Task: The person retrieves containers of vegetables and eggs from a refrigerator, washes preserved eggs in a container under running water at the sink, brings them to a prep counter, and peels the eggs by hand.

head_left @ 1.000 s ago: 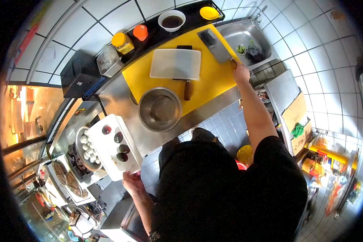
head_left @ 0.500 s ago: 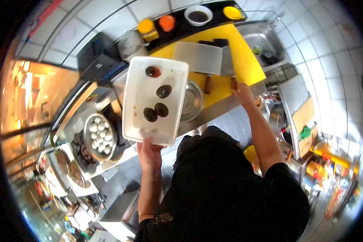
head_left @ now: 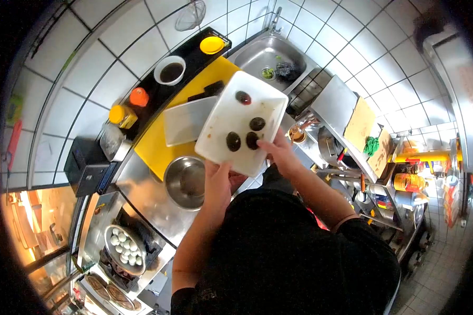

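Four dark eggs, all in the white tray. Tray is held up in front of the torso, tilted, over the edge of the steel counter. Left hand is clamped on the tray rim at 7 o'clock, thumb over the edge.

Right hand comes in over the rim from 4 o'clock, fingertips at the egg at 5 o'clock. Can't tell whether they're pinching it or just touching.

Egg layout from tray center: one at 12 with a reddish end, one at 3, one at 5, one at 7. The 5 and 7 ones sit near each other. Small yellowish specks on the tray floor toward 8.

Around the tray: yellow cutting board behind it, showing from 8 to 11, with a pale rectangular container on it at 9. Steel bowl just beside at 7 to 8. Pan of white eggs same bearing, well apart. White bowl of dark liquid at 10, yellow dish at 11, sink at 1.
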`<state>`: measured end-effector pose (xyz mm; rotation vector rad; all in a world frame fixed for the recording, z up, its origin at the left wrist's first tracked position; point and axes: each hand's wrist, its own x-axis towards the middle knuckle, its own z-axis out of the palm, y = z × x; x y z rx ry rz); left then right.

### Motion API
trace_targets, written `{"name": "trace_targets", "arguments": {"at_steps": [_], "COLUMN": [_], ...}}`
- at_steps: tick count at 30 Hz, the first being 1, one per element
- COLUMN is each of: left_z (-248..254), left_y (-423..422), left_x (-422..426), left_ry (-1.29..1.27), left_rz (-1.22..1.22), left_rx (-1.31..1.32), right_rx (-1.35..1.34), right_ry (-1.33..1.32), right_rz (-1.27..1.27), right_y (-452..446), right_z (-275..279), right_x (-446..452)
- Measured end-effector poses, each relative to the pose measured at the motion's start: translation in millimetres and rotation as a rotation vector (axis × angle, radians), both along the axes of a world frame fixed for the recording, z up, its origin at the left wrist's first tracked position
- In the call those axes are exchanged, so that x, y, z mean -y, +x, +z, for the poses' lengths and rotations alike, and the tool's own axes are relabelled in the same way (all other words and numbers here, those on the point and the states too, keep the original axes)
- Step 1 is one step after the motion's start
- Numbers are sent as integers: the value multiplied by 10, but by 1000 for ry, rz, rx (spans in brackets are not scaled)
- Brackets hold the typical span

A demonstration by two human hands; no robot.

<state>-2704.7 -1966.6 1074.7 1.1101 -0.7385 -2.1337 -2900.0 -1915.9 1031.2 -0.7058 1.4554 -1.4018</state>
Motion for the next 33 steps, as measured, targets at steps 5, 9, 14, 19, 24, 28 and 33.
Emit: {"name": "trace_targets", "arguments": {"at_steps": [5,9,14,19,24,28,33], "left_z": [-212,-421,-725,-796,-812,-789,-1096], "left_y": [-951,-1614,-2259,-2695,-2972,-3164,-3317], "left_x": [330,481,603,647,858,1100,1313], "left_ry": [-22,169,297,357,393,414,327], "left_rz": [-119,-22,-7,110,124,160,291], "left_rx": [-40,-14,91,134,200,242,103], "right_rx": [241,173,135,-13,-349,-763,-1156], "right_ry": [321,357,428,539,801,383,178], "right_rz": [-136,-127,-116,-236,-188,-66,55], "right_y": [-1336,-2437,-3622,-3844,-3815,-4278,-5123], "right_z": [-15,-468,-1763,-2585,-2530,-2096,-2216], "right_x": [402,1052,2017,2851,3235,3686,4471]}}
